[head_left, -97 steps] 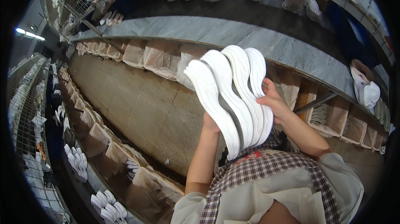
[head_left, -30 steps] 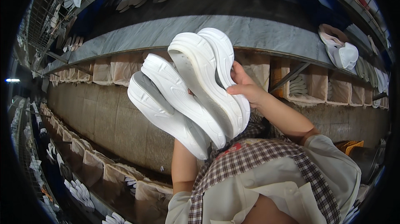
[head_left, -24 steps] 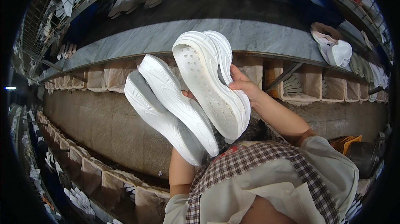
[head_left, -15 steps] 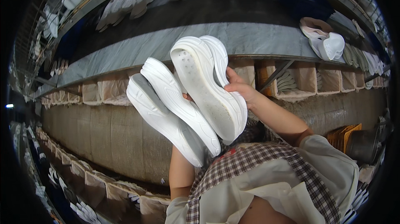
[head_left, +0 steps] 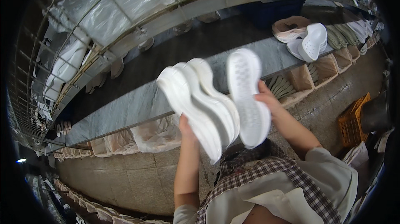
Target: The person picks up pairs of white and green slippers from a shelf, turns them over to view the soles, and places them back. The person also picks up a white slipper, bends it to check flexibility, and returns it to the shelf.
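My left hand (head_left: pixel 186 127) grips a fanned bunch of white shoe soles (head_left: pixel 191 109) from the left side. These soles stand on edge against one another, toes away from me, slightly smeared by motion. My right hand (head_left: pixel 267 100) is closed on the edge of a single white shoe sole (head_left: pixel 249 106), its thumb on the face turned toward me. That face has rows of small marks. The single sole leans close beside the bunch, and their lower ends nearly meet. Most fingers of both hands are hidden behind the soles.
Ahead runs a long grey work surface (head_left: pixel 121 120) bearing pink and white clog-like shoe parts (head_left: pixel 314 40) at the right. Lined bins (head_left: pixel 154 134) stand beneath it. A wire rack (head_left: pixel 137 24) with plastic-wrapped items overhangs the surface. At right is an orange crate (head_left: pixel 352 120).
The view has swung, bringing the wire rack closer. The right hand's sole has separated from the others and turned its patterned face to me. The left hand has come into sight around the bunch.
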`<state>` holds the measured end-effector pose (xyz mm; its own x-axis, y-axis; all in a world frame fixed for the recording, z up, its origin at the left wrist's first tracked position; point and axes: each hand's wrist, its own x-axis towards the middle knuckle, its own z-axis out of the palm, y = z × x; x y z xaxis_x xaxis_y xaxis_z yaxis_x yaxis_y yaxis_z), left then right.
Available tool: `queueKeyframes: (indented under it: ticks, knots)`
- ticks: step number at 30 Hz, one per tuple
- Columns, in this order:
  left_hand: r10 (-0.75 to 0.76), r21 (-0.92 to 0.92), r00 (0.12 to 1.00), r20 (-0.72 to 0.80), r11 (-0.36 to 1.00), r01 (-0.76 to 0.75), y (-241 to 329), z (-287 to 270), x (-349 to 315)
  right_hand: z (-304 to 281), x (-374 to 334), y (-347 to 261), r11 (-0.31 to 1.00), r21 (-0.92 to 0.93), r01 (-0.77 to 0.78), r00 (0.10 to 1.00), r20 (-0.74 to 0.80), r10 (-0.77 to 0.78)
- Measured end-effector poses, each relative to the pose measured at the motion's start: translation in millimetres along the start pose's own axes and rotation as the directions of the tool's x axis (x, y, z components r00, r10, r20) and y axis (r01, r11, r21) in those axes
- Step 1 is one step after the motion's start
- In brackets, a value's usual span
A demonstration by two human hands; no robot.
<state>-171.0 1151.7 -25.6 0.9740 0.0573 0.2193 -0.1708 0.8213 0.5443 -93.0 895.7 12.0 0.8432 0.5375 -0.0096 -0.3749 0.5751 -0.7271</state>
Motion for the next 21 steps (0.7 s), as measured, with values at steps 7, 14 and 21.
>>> queueKeyframes:
  ticks: [7, 14, 21]
  knots:
    - [-0.327, 0.008, 0.911, -0.252, 0.940, 0.340, -81, 42, 159, -85, -59, -76, 0.967, -0.015, 0.255, 0.944, -0.215, -0.252]
    - [-0.310, -0.083, 0.945, 0.101, 0.944, 0.318, -92, 20, 173, -108, -74, -82, 0.954, 0.019, 0.300, 0.920, -0.269, -0.284]
    - [-0.080, -0.084, 0.986, 0.146, 0.992, 0.093, -37, -20, 69, -54, -20, -32, 0.951, 0.308, 0.011, 1.000, -0.026, -0.003]
